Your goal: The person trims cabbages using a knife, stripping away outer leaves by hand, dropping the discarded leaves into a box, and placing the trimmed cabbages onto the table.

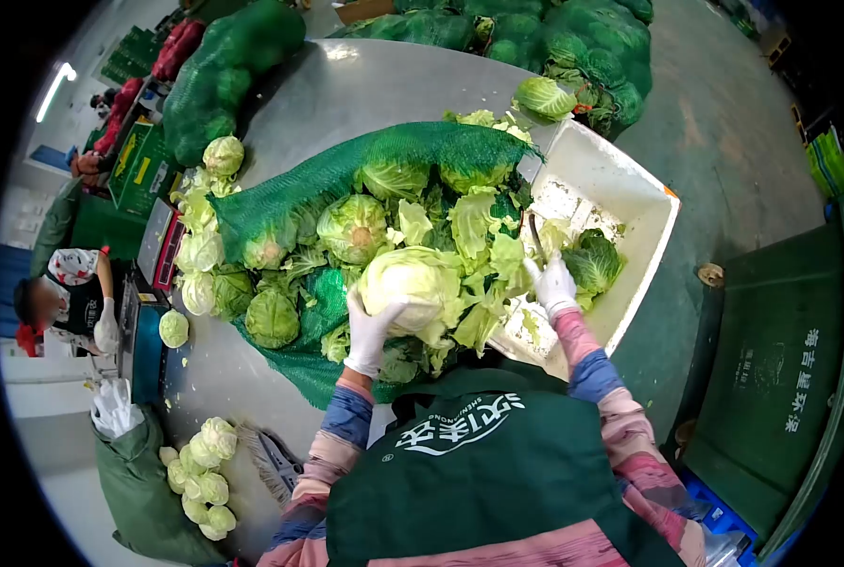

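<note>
My left hand (373, 333), in a white glove, is closed around the near left side of a pale, trimmed cabbage (413, 285). My right hand (554, 282), also gloved, is closed on what looks like a slim, dark knife (534, 232) pointing away from me over the crate; its handle is hidden. Loose cabbage leaves (474, 227) lie between the hands. A green mesh sack (299, 194) lies open on the metal table (375, 80), with several cabbages in and around it. Beside my right hand, a white crate (644, 203) holds green leaves (594, 263).
Filled mesh sacks (228, 76) stand at the far left, and more sacks (597, 57) lie beyond the table. Pale cabbages (200, 250) line the table's left edge. A co-worker (82, 293) stands by a scale at left. A large green bin (767, 369) is at right.
</note>
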The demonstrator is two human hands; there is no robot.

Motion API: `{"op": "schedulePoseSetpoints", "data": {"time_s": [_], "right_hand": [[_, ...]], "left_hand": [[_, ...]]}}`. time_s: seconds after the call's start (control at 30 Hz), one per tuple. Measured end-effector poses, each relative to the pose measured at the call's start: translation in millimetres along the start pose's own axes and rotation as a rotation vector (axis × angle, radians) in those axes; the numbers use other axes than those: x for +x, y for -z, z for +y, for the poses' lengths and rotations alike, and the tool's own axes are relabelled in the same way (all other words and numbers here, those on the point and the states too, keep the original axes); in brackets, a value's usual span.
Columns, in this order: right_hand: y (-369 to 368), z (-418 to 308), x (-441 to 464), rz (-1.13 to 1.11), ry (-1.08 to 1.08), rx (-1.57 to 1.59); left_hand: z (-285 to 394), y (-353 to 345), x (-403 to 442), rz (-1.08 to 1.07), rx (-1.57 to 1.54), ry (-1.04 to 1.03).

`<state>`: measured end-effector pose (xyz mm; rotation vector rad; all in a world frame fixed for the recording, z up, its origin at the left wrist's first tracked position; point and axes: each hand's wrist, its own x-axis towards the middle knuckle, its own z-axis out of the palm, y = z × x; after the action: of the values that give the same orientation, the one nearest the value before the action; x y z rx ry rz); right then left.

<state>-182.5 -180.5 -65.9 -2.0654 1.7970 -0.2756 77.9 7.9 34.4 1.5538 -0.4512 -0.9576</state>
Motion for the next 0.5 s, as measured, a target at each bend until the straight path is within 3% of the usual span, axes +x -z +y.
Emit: {"op": "schedulePoseSetpoints", "data": {"time_s": [0.03,0.1,0.13,0.17,0.2,0.23,0.27,0.33,0.5], "right_hand": [[21,-1,-3,-0.059,-0.009,0.079],[69,-44,-1,-0.216,0.002,0.173],[47,-53,-9,-0.149,0.260,0.541],[60,-60,-11,-0.246,0.199,0.603],[50,-70,-14,-0.354,0.188,0.537],[65,-94,-31,-0.460,0.298,0.300],[68,-94,-32,-0.467,0.311,0.347],[42,-94,-44,-0.275,0.471,0.262],[24,-112,-68,-0.266,0.501,0.175]], "left_hand": [[-2,-2,3,-0.018,0.002,0.007],[31,-17,5,-0.061,0.719,-0.504],[37,-31,8,-0.085,0.709,-0.507],[44,-37,12,-0.193,0.884,-0.434],[47,-43,15,-0.311,1.052,-0.362],[22,-42,26,-0.266,1.154,-0.590],[19,-43,24,-0.266,1.154,-0.590],[16,-46,23,-0.185,1.165,-0.565],[20,-46,31,-0.179,1.158,-0.474]]}}
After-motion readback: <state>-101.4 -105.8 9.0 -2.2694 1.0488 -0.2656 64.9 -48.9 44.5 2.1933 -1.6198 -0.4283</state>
